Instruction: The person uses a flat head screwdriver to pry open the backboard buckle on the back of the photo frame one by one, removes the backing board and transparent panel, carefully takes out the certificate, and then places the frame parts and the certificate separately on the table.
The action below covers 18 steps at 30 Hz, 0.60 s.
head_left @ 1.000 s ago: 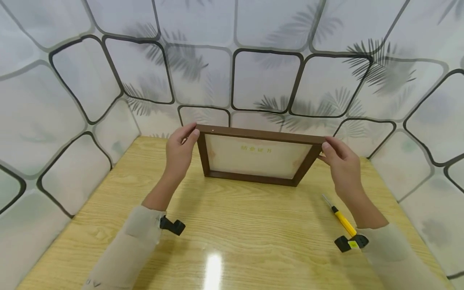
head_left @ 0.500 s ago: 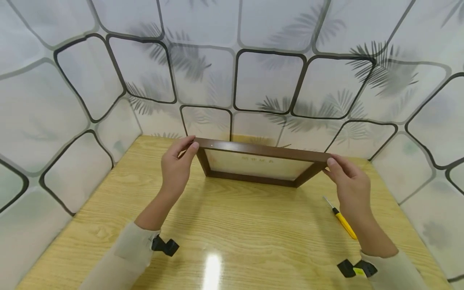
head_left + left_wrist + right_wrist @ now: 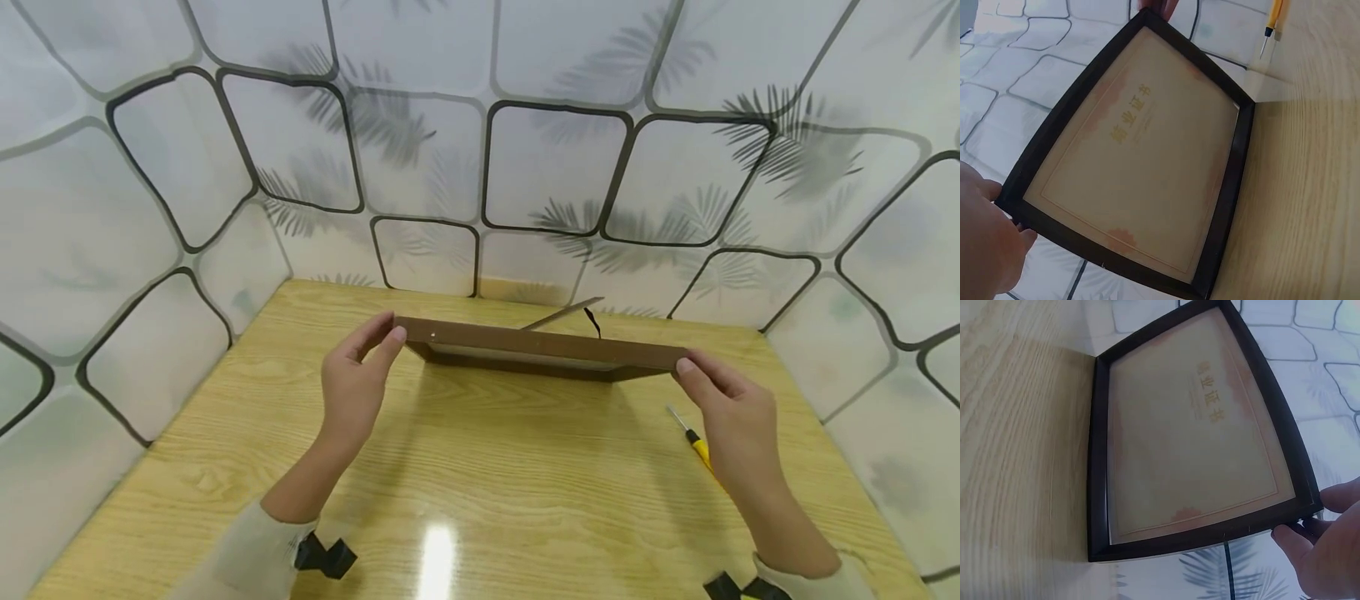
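A dark brown picture frame [image 3: 517,337] stands on its lower edge, its top leaning steeply toward me. My left hand [image 3: 356,385] pinches the frame's upper left corner between thumb and fingers. At the upper right corner my right hand [image 3: 738,429] grips it the same way. Both wrist views show a cream certificate [image 3: 1147,162] with gold characters inside, its front facing me. From behind the top edge stick out a thin stand leg [image 3: 566,312] and a short black strap [image 3: 593,320]. Most of the back is hidden.
A yellow screwdriver [image 3: 697,444] lies on the wooden table [image 3: 525,475] by my right hand, its handle partly covered by it. A patterned wall covering [image 3: 555,167] rises along the table's back and both sides.
The frame's top edge has tipped down toward me, with both hands moving down and closer to me along with it. The stand leg and strap behind it have come into sight.
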Motion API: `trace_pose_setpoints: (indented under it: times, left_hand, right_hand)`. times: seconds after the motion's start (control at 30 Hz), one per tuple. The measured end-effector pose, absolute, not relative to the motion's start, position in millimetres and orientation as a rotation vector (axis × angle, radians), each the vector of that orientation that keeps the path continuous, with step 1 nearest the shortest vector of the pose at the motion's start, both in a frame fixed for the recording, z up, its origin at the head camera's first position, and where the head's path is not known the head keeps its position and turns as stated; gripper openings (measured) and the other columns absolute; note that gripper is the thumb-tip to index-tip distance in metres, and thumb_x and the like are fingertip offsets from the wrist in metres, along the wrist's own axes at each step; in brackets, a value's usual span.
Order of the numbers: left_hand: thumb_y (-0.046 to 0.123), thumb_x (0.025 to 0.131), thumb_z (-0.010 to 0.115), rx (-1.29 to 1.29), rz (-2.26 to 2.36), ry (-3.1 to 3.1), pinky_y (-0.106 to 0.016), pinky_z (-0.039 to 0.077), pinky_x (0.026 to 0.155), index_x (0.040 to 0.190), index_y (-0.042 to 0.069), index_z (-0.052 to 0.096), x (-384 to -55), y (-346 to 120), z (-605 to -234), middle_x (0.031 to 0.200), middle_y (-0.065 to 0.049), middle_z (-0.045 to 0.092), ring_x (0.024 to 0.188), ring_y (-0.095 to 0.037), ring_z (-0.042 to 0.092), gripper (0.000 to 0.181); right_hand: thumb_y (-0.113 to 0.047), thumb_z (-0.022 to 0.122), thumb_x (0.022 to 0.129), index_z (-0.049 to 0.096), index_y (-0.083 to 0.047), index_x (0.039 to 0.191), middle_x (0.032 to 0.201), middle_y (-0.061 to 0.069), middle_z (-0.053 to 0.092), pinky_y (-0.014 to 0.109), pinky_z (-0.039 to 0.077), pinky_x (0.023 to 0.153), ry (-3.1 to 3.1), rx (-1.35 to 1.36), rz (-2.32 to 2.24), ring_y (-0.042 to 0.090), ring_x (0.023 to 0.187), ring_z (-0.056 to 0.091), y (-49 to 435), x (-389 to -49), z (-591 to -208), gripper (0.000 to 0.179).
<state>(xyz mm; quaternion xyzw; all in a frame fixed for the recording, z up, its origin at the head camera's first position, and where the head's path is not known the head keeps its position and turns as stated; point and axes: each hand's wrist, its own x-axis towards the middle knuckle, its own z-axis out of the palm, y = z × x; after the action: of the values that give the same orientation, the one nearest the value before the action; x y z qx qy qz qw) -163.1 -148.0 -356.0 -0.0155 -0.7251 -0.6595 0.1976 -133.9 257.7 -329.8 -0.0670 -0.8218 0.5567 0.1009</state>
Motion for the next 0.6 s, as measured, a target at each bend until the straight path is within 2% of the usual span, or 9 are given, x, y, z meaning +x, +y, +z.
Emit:
trace_pose_setpoints:
  times: [0.1, 0.3, 0.5, 0.6]
  left_hand:
    - [0.039, 0.096, 0.069, -0.008, -1.881, -2.051, -0.013, 0.050, 0.090, 0.131, 0.011, 0.068, -158, -148, -359, 0.132, -0.001, 0.067, 0.124, -0.011, 0.060, 0.046]
    - [0.033, 0.095, 0.071, 0.024, -1.883, -2.066, -0.014, 0.051, 0.086, 0.125, 0.008, 0.071, -152, -147, -363, 0.125, -0.002, 0.070, 0.116, -0.010, 0.062, 0.038]
    - [0.029, 0.095, 0.073, 0.088, -1.920, -2.105, -0.014, 0.051, 0.091, 0.120, 0.007, 0.072, -145, -147, -370, 0.121, -0.004, 0.070, 0.115, -0.008, 0.063, 0.034]
    - [0.030, 0.095, 0.072, 0.092, -1.942, -2.148, -0.014, 0.051, 0.093, 0.121, 0.009, 0.071, -143, -148, -375, 0.121, -0.003, 0.069, 0.116, -0.009, 0.062, 0.034]
  right_hand:
    - [-0.047, 0.065, 0.096, 0.054, -0.009, 0.146, 0.143, -0.001, 0.060, 0.005, 0.047, 0.086, -2.425, -0.204, 1.676, 0.001, 0.124, 0.057, 258, -130, -331, 0.064]
    - [-0.034, 0.071, 0.095, 0.059, -0.002, 0.140, 0.130, -0.010, 0.067, 0.007, 0.048, 0.088, -2.276, -0.116, 1.925, -0.008, 0.114, 0.060, 259, -126, -338, 0.057]
    - [-0.036, 0.070, 0.095, 0.060, -0.006, 0.141, 0.128, -0.015, 0.066, 0.007, 0.049, 0.088, -2.337, -0.145, 1.934, -0.009, 0.112, 0.060, 261, -121, -348, 0.056]
    - [-0.035, 0.071, 0.095, 0.058, -0.005, 0.142, 0.128, -0.013, 0.067, 0.009, 0.050, 0.088, -2.302, -0.174, 1.987, -0.009, 0.112, 0.059, 261, -120, -354, 0.057]
